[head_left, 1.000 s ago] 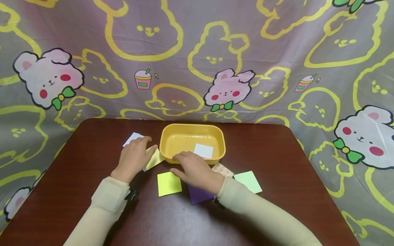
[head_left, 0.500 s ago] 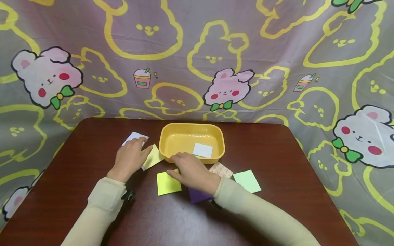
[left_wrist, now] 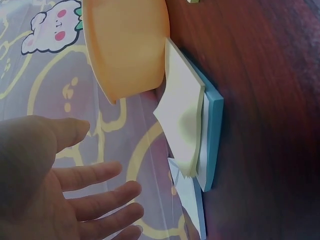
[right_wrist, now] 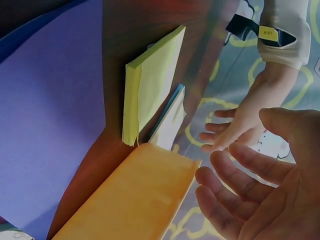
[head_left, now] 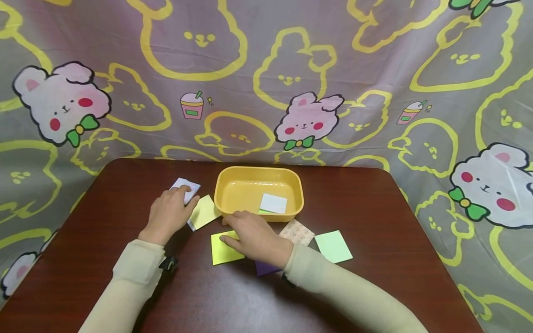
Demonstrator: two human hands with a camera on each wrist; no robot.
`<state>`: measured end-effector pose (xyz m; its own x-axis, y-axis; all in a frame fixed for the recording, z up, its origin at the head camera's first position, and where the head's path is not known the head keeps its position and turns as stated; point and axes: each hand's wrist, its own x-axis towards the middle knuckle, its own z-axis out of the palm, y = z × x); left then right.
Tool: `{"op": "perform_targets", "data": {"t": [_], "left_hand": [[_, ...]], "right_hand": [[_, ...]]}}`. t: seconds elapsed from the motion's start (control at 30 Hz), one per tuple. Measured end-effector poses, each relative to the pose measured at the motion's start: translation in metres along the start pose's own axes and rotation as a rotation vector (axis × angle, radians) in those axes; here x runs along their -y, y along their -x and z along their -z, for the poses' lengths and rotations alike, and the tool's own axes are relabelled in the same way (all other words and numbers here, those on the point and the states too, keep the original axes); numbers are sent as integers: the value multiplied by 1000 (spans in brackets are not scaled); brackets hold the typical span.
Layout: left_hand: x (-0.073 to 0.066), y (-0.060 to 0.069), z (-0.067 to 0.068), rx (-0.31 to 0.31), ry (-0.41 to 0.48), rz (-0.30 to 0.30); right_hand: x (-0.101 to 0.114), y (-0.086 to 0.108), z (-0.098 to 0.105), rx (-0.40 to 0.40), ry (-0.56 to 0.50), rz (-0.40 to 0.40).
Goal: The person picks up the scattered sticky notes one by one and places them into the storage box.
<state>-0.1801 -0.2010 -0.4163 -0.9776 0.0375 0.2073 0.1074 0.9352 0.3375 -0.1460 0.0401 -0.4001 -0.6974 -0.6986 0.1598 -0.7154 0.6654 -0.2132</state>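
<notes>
In the head view my left hand hovers by a whitish note pad at the back left, partly covering it. The left wrist view has its fingers spread and holding nothing. Just right of that hand lies a pale yellow sticky-note pad, resting over a blue-edged pad. My right hand, fingers loosely bent and bare of any object, is above a bright yellow pad and a purple pad, hiding part of each.
A yellow plastic bin stands at the back middle, with a white pad inside and a green edge below it. Right of my right hand lie a patterned peach pad and a mint pad. A printed curtain hangs behind the table.
My left hand has shifted left and slightly toward me, uncovering more of the pale yellow pad. My right hand has drifted a little left over the bright yellow pad. The pads stay in place.
</notes>
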Motion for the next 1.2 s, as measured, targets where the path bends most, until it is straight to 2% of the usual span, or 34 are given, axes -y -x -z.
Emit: {"op": "perform_targets", "data": {"t": [0.33, 0.6, 0.8, 1.2], "left_hand": [[9, -5, -1, 39, 16, 43], [17, -9, -1, 20, 18, 60], [20, -14, -3, 34, 13, 80], [30, -24, -10, 149, -1, 156]], "right_hand": [[5, -2, -3, 3, 23, 10], [9, -5, -6, 9, 23, 20], [12, -7, -9, -6, 46, 47], [17, -10, -12, -8, 70, 54]]}}
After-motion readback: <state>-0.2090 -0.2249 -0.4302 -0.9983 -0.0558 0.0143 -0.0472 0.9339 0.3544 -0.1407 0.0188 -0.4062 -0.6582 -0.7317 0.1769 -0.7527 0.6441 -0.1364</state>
